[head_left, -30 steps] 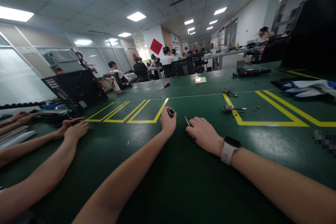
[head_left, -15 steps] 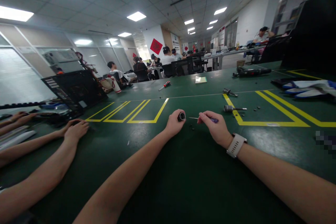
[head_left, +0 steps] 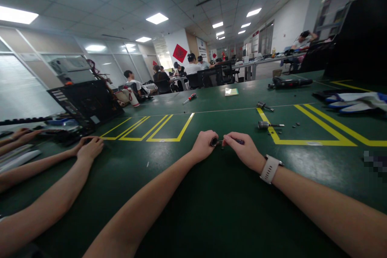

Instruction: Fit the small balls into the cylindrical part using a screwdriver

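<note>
Over the green table [head_left: 169,185], my left hand [head_left: 204,145] is wrapped round a dark cylindrical part [head_left: 214,142], whose round open end faces right. My right hand [head_left: 242,147], with a pale watch on its wrist, pinches a small screwdriver [head_left: 240,141]. The screwdriver's tip is at the open end of the part; whether it goes inside cannot be made out. A tiny dark piece [head_left: 223,148] lies on the table between my hands. To the right, a metal part with a shaft [head_left: 269,125] lies across a yellow tape line.
A second shafted part [head_left: 265,106], a red screwdriver [head_left: 190,98], a small card [head_left: 231,92], a black tool [head_left: 288,82] and gloves [head_left: 356,100] lie farther back. Several small pieces lie at the right. Another person's hands [head_left: 90,147] rest at the left, near a black case [head_left: 87,102].
My left hand has moved slightly right and down, turning the cylindrical part towards the right. The screwdriver's tip and the part's open end have come together. My right hand has shifted slightly left and down.
</note>
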The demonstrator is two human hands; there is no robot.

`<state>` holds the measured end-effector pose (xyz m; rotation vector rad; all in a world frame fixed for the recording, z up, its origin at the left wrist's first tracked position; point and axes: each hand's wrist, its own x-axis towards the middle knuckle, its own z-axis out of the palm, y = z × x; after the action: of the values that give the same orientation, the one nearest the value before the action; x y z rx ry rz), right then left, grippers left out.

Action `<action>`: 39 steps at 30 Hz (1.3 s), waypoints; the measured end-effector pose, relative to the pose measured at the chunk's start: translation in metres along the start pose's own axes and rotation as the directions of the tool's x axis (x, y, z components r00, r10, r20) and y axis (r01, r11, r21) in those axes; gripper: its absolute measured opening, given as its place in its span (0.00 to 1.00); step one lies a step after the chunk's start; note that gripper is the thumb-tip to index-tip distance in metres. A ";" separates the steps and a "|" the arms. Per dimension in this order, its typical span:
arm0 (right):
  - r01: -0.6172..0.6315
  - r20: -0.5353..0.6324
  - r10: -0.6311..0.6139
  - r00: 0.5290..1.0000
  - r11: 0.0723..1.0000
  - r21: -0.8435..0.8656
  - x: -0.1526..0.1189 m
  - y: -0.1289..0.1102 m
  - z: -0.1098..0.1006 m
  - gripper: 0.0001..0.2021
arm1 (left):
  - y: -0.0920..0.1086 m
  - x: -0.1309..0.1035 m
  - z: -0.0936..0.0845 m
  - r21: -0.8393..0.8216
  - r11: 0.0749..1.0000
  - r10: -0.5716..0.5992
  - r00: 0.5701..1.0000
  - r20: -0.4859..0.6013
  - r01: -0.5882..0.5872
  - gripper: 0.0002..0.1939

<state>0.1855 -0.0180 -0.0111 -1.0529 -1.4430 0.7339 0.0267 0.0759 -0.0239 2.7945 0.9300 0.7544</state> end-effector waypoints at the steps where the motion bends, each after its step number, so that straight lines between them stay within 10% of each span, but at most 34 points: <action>1: -0.025 0.004 0.025 1.000 0.999 0.037 0.001 0.001 0.000 0.13 | 0.000 0.000 0.000 0.000 1.000 0.008 1.000 -0.003 -0.008 0.01; 14: -0.380 0.077 0.397 0.915 0.780 0.497 0.009 0.012 -0.001 0.11 | -0.005 0.002 0.002 -0.237 0.971 -0.062 0.994 -0.091 0.038 0.07; 26: -0.384 0.069 0.410 0.909 0.765 0.516 0.007 0.015 0.001 0.10 | 0.002 0.000 0.000 0.063 0.998 -0.012 0.999 -0.050 0.015 0.03; 39: -0.390 0.023 0.457 0.889 0.731 0.561 0.010 0.012 0.000 0.10 | -0.002 0.002 0.002 0.014 1.000 -0.020 0.996 -0.087 0.022 0.03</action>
<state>0.1882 -0.0044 -0.0180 -0.9441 -0.7937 1.3112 0.0277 0.0785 -0.0252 2.7802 0.9813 0.8763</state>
